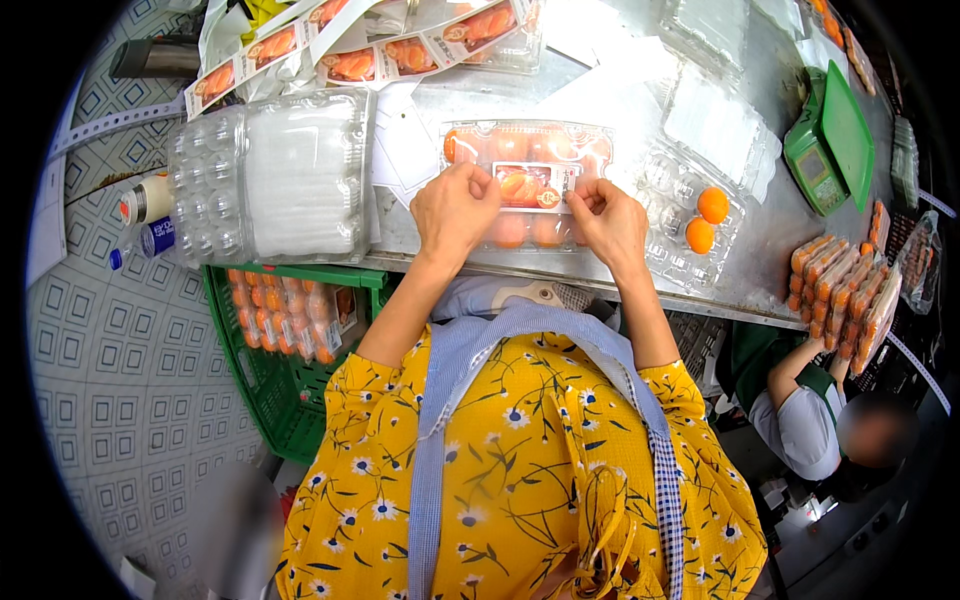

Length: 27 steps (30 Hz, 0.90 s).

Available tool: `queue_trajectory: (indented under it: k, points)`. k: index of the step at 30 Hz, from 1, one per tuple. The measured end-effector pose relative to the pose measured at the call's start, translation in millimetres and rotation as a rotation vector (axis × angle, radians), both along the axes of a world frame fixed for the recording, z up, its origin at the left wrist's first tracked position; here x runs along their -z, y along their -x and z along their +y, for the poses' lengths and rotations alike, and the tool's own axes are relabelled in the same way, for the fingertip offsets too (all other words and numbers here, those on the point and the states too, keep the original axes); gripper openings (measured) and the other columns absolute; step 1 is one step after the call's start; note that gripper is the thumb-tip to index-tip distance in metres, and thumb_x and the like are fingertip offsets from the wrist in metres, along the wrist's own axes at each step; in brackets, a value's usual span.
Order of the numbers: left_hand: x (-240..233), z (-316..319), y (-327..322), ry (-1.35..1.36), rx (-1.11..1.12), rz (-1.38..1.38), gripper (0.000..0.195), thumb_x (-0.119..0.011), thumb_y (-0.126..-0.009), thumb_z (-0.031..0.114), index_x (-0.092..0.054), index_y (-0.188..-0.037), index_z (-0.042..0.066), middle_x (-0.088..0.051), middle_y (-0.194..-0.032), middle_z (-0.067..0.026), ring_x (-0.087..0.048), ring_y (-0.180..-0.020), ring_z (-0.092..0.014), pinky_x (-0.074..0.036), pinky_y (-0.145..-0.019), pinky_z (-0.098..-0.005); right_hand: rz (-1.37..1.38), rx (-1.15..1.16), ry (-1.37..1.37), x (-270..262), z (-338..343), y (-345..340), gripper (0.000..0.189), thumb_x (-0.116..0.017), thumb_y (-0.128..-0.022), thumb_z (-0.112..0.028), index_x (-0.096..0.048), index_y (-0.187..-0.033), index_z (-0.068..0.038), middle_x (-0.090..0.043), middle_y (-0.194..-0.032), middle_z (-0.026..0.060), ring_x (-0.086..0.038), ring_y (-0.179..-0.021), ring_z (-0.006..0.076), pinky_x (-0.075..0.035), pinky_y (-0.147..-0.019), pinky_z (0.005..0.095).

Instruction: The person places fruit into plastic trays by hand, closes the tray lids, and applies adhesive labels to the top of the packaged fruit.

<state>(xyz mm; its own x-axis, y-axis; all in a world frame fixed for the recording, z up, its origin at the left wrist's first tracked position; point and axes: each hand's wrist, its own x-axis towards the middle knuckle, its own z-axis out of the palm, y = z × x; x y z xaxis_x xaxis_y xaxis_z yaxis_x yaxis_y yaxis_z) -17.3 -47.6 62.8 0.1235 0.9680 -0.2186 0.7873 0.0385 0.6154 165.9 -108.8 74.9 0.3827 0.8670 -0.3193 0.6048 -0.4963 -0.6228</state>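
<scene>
In front of me on the metal table lies a closed clear plastic clamshell point(456, 135) packed with orange fruits. A printed paper label point(525, 186) with a fruit picture lies over the middle of its lid. My left hand point(455, 214) pinches the label's left edge with thumb and fingertips. At the label's right edge, my right hand point(611, 221) has its thumb and bent fingers on the paper. Whether the label's whole underside touches the lid cannot be seen. To the right stands an open clamshell tray point(667, 217) holding two oranges point(706, 217).
Stacked empty clamshells point(304, 176) sit at the left, under label strips point(274, 49). A green crate point(262, 405) with packed fruit stands below the table edge. A green scale point(825, 150) is at the right. Another person point(795, 424) holds several filled packs point(844, 292).
</scene>
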Motion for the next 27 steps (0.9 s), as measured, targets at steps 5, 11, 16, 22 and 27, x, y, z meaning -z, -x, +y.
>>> queue_trajectory:
  k: [5,11,16,22,27]
  points:
    - [-2.4,2.4,-0.2,-0.023,0.046,0.059,0.020,-0.066,-0.069,0.027,-0.059,-0.076,0.009,-0.056,-0.056,-0.0015,-0.054,-0.050,-0.021,-0.043,-0.052,-0.0332,-0.013,-0.016,-0.008,1.0,-0.2,-2.7,0.024,-0.064,-0.072,-0.028,-0.062,-0.081,-0.006,-0.060,-0.059,0.0040,-0.059,-0.054,0.0204,-0.046,-0.055,0.0327]
    - [-2.9,3.5,-4.7,-0.504,0.289,-0.032,0.034,-0.062,-0.071,0.012,-0.050,-0.101,0.001,-0.057,-0.099,-0.0129,-0.055,-0.093,-0.030,-0.043,-0.080,-0.0378,-0.349,-0.143,-0.539,3.0,8.6,-3.0,0.033,-0.063,-0.074,-0.020,-0.052,-0.099,-0.003,-0.059,-0.087,0.0098,-0.057,-0.084,0.0257,-0.044,-0.071,0.0353]
    - [12.4,1.8,-22.4,-0.366,0.518,0.103,0.064,-0.051,-0.082,0.033,-0.032,-0.133,-0.001,-0.026,-0.142,-0.0137,-0.018,-0.132,-0.031,-0.010,-0.106,-0.0512,-0.464,-0.328,-0.450,22.6,32.3,24.5,0.043,-0.055,-0.080,-0.019,-0.046,-0.120,-0.006,-0.038,-0.128,0.0140,-0.027,-0.126,0.0331,-0.020,-0.102,0.0493]
    - [10.0,-0.5,-11.2,-0.287,0.491,0.172,0.071,-0.049,-0.082,0.044,-0.031,-0.133,-0.002,-0.023,-0.143,-0.0144,-0.011,-0.134,-0.034,-0.003,-0.105,-0.0554,-0.566,-0.214,-0.316,27.1,37.5,-1.7,0.046,-0.054,-0.082,-0.027,-0.046,-0.121,-0.006,-0.036,-0.130,0.0146,-0.019,-0.130,0.0338,-0.011,-0.102,0.0558]
    - [5.2,33.8,-16.8,-0.423,0.286,-0.070,0.059,-0.052,-0.085,0.033,-0.037,-0.129,-0.002,-0.042,-0.126,-0.0174,-0.042,-0.114,-0.031,-0.031,-0.097,-0.0461,-0.438,-0.096,-0.386,34.0,63.1,-51.4,0.038,-0.053,-0.084,-0.023,-0.049,-0.118,-0.006,-0.042,-0.124,0.0135,-0.032,-0.123,0.0330,-0.021,-0.100,0.0492]
